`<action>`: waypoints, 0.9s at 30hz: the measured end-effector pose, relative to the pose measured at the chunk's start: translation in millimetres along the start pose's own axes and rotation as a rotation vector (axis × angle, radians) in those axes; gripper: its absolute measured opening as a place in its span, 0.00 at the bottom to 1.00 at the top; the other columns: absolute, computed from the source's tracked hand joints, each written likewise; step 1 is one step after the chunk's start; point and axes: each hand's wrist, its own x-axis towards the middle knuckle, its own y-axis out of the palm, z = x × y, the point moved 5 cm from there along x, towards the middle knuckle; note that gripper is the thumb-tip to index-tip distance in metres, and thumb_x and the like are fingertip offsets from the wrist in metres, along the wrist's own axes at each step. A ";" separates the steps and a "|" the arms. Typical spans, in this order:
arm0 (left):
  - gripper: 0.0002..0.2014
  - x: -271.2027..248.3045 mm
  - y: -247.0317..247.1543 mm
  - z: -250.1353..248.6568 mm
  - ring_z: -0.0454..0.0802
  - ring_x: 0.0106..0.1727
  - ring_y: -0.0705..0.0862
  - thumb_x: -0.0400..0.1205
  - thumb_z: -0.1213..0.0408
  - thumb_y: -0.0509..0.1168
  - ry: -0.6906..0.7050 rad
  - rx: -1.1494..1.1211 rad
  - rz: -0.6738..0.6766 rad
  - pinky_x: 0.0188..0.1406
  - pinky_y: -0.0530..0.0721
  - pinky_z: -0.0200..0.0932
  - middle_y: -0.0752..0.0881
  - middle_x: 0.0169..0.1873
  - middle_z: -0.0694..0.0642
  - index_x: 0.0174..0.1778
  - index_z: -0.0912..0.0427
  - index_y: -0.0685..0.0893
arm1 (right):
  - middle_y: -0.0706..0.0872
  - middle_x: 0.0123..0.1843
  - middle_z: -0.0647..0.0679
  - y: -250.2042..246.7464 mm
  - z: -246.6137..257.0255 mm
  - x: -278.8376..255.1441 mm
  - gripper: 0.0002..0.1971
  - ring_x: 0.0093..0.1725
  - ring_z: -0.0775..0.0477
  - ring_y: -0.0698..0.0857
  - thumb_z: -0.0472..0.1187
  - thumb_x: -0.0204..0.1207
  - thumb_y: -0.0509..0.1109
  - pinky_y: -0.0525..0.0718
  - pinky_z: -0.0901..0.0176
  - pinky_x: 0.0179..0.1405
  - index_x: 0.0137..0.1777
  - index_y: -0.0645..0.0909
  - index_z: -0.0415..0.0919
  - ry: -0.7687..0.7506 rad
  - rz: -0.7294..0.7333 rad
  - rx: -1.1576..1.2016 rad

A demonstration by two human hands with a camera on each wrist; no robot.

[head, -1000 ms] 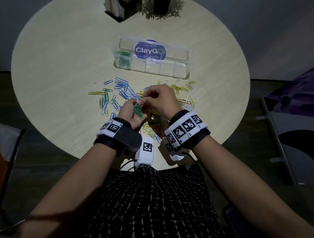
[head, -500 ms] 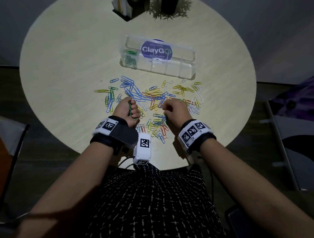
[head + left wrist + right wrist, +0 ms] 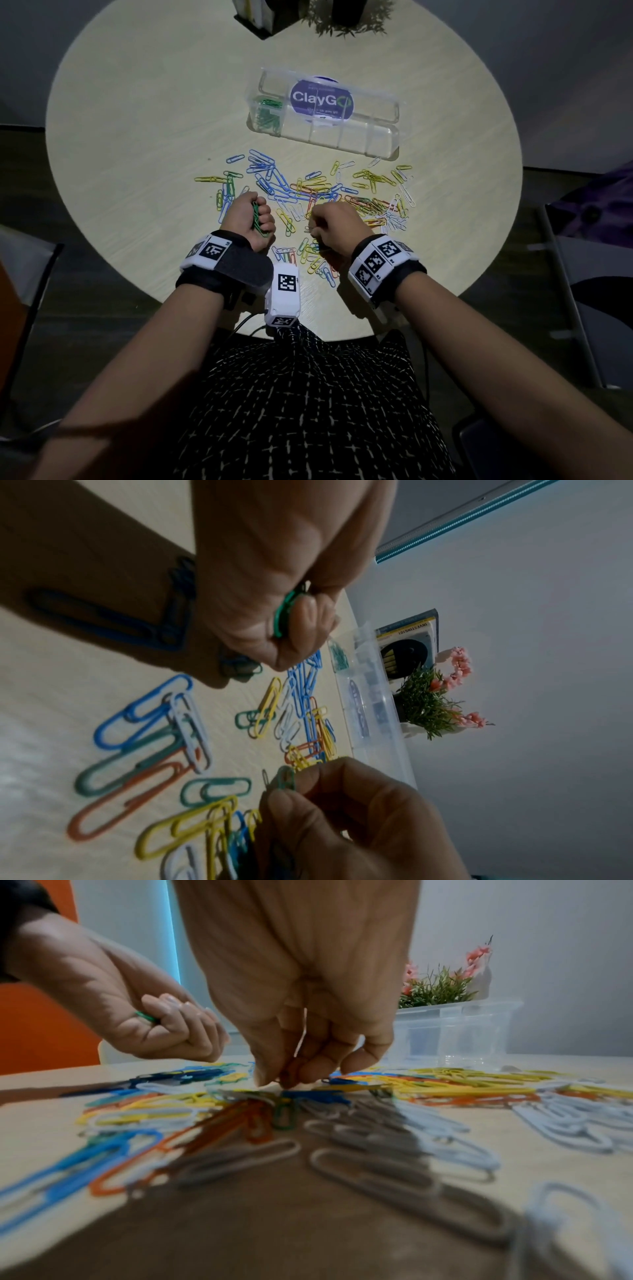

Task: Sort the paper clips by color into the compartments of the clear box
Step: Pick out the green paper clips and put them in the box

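Note:
Loose paper clips (image 3: 318, 195) in blue, yellow, orange, white and green lie scattered mid-table. Behind them stands the clear box (image 3: 383, 137), lid open, with green clips (image 3: 269, 114) in its leftmost compartment; the other compartments look empty. My left hand (image 3: 253, 219) is a fist at the pile's left edge, gripping a bundle of green clips (image 3: 282, 615). My right hand (image 3: 317, 228) is down on the pile's near side. Its thumb and forefinger pinch a single green clip (image 3: 286, 777) in the left wrist view.
The round pale wooden table (image 3: 137, 137) has its near edge just under my wrists. At the far edge stand a potted plant with pink flowers (image 3: 346, 17) and a dark holder (image 3: 260, 17). Chairs flank the table on the left (image 3: 20, 274) and right (image 3: 589, 274).
A second ago both hands met above the pile. Since then they have parted: the left fist has stayed at the left and the right hand has dropped onto the clips.

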 end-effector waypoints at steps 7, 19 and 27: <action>0.20 -2.2 -6.7 -1.9 0.40 0.08 0.65 0.88 0.61 0.47 0.047 0.013 -0.023 0.09 0.60 0.25 0.69 0.09 0.47 0.28 0.56 0.66 | 0.86 0.57 0.41 5.0 13.0 -0.6 0.10 0.62 0.38 0.81 0.30 0.76 0.65 0.77 0.50 0.60 0.53 0.85 0.37 -0.154 0.132 -0.141; 0.19 -4.3 -2.6 5.9 0.46 0.19 0.83 0.89 0.62 0.47 0.080 -0.084 -0.020 0.18 0.81 0.31 0.80 0.18 0.55 0.33 0.63 0.72 | 0.87 0.49 0.38 -17.4 23.3 -4.8 0.05 0.50 0.40 0.82 0.36 0.77 0.63 0.78 0.52 0.53 0.43 0.80 0.37 -0.015 -0.143 0.176; 0.21 -3.1 -4.4 7.0 0.42 0.08 0.70 0.88 0.59 0.45 0.023 -0.017 0.015 0.10 0.65 0.23 0.73 0.10 0.50 0.29 0.58 0.68 | 0.89 0.49 0.37 -22.3 34.7 11.4 0.09 0.51 0.42 0.84 0.35 0.77 0.66 0.71 0.61 0.42 0.47 0.85 0.30 0.002 -0.191 0.321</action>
